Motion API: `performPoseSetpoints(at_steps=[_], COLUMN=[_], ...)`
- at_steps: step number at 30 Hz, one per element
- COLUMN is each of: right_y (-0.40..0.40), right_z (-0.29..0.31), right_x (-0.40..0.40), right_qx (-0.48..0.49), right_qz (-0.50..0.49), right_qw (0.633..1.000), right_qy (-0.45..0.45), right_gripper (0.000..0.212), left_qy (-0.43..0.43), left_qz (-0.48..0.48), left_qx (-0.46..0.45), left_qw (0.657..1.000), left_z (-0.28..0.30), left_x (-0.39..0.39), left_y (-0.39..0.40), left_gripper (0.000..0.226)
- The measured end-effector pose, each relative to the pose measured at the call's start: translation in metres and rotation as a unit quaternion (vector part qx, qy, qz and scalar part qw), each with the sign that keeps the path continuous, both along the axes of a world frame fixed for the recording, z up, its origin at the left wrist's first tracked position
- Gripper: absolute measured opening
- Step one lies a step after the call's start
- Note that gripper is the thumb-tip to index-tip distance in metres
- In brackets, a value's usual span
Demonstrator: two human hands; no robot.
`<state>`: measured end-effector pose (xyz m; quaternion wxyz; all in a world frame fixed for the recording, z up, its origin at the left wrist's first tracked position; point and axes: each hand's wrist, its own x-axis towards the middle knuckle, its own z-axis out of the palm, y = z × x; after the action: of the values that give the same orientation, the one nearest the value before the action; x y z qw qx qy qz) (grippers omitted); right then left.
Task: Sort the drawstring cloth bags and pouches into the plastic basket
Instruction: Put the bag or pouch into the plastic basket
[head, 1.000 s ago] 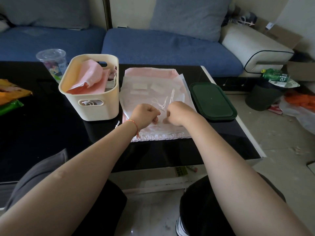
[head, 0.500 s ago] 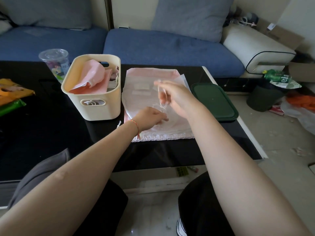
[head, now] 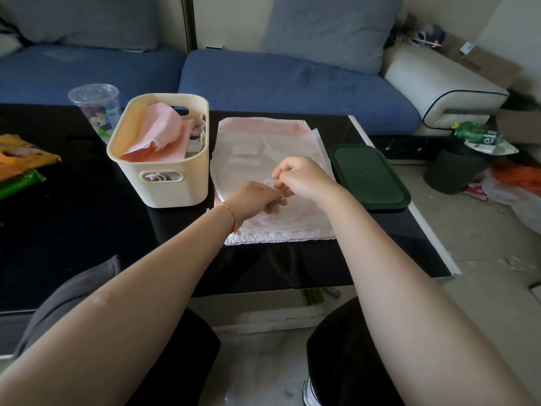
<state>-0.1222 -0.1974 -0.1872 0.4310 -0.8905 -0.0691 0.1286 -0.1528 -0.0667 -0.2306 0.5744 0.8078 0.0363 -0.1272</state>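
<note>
A stack of flat white and pale pink drawstring bags [head: 248, 142] lies on the black table, right of the cream plastic basket [head: 164, 183]. The basket holds folded pink pouches [head: 158, 133]. Both hands work above the middle of the top white bag. My left hand [head: 254, 200] pinches the thin white drawstring [head: 270, 181] close to the cloth. My right hand [head: 301, 177] holds the same string just above and to the right, fingers curled. The bag's ruffled mouth [head: 278, 237] faces me at the near edge.
A dark green lid [head: 369, 174] lies right of the bags near the table's edge. A clear plastic cup [head: 96, 109] stands behind the basket on the left. Orange and green packets [head: 20, 162] lie at far left. A blue sofa runs behind the table.
My right hand, raised with the drawstring half a second ago, has come back down beside my left hand. The bags and basket have not moved.
</note>
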Motion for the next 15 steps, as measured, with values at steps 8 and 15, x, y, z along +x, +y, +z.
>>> performPoseSetpoints(at_steps=[8, 15], right_y=[-0.022, -0.034], right_z=[-0.001, -0.001], right_x=[0.002, 0.002], right_qx=[-0.317, -0.455], right_qz=[-0.051, -0.127], right_qw=[0.939, 0.865], right_qy=[-0.124, -0.170], right_gripper=[0.017, 0.024], left_qy=[-0.002, 0.019], left_qz=[0.055, 0.076], left_qx=[-0.028, -0.078], left_qw=[0.998, 0.994], left_z=[0.000, 0.002], left_x=[0.002, 0.001], left_y=[0.004, 0.000], left_gripper=[0.028, 0.025])
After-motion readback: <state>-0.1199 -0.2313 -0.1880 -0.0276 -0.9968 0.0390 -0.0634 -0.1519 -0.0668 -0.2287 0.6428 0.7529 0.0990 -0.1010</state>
